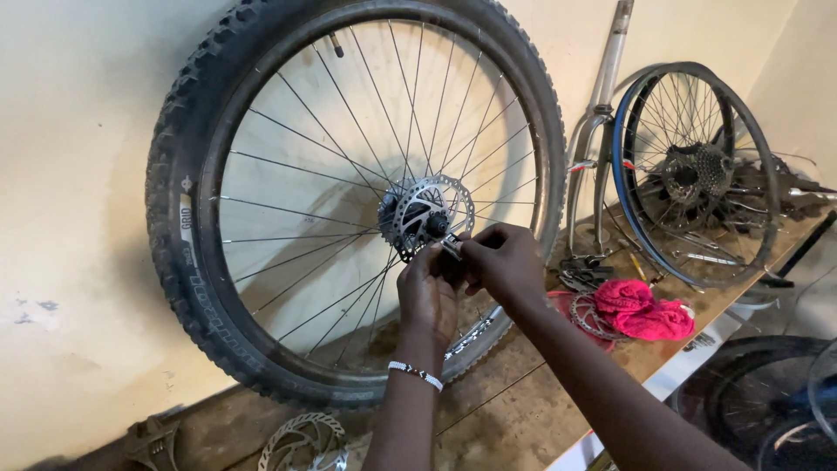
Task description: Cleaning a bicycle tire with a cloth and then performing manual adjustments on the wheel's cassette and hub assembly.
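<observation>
Both forearms enter from the bottom edge, meeting at the hub point(425, 218) of a large wheel point(349, 196) stood upright on the worktop point(514, 410) and leaned against the wall, presumably so the disc side faces out and stays reachable. Left hand point(429, 292), beaded wristband point(416, 374) at the wrist, raised just below the hub with fingers curled in; pinched on a small metal part, though exactly what is hidden. Right hand point(504, 262) closed in a pinch beside it, fingertips point(471, 247) on a short silver piece point(452, 250) at the axle end, just under the brake disc point(433, 209). Hands touching each other, likely one steadying while the other works the piece. Knobby tyre resting on the worktop near its back edge. Loose disc point(302, 440) lying flat at the front edge, left of the left forearm; dark metal tool point(153, 440) at the front left corner. Pink rag point(641, 310) bunched towards the right end, touching another disc point(593, 316). Second wheel point(693, 170), bare-rimmed with a cassette, leaned on the wall at the right end, a silver fork point(602, 113) propped just beside it. More tyres point(767, 401) below the worktop, right.
</observation>
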